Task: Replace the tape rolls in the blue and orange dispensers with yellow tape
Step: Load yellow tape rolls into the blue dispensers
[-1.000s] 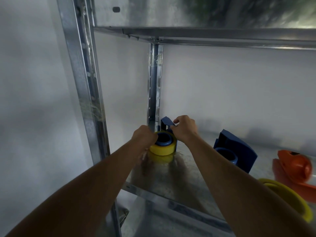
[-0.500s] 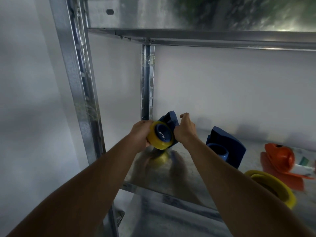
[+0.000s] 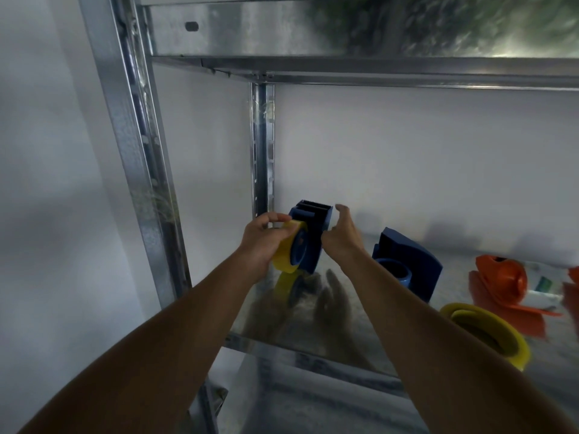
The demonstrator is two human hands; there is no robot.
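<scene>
Head view: both forearms reach forward over the metal shelf. The left hand curls its fingers round the yellow tape roll seated on the blue dispenser, held upright just above the shelf. The right hand grips the dispenser's right side, thumb raised. A second yellow roll lies right, near the orange dispenser.

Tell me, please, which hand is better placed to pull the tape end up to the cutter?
Probably the right hand: its fingers sit beside the cutter, while the left hand holds the yellow roll steady on the dispenser.
</scene>
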